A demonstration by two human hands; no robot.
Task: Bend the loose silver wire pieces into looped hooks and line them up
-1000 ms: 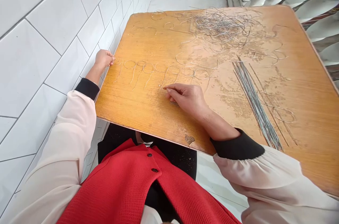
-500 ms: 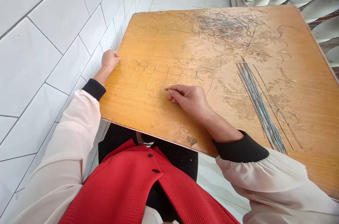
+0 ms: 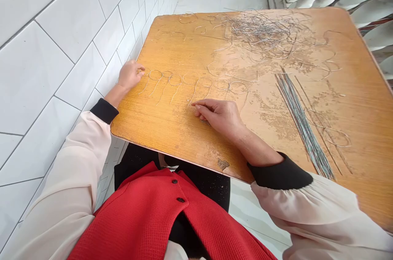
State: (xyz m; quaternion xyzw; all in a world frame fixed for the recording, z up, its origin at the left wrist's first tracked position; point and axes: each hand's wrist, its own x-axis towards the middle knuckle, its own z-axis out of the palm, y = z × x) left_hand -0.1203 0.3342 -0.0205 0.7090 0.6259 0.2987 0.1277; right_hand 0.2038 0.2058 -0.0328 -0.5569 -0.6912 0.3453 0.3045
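A row of thin wires bent into nines, with round loops [image 3: 175,80] and straight tails, lies across the left half of the wooden table [image 3: 147,116]. At the row's left end, near the table's edge, my left hand [image 3: 130,75] has its thumb and forefinger slightly parted beside the leftmost loop; whether they touch it is unclear. My right hand [image 3: 219,116] rests on the table below the row. Its thumb and forefinger are pinched close to the end of one wire tail, and anything between them is too small to make out.
A bundle of straight grey-green wires [image 3: 303,120] lies on the right, with a loose bent wire [image 3: 337,137] beside it. A tangled wire heap [image 3: 264,30] covers the far side. White wall tiles [image 3: 76,55] stand close on the left.
My left hand has shifted slightly down, and its thumb and forefinger have come apart from a pinch. My right hand stays in place.
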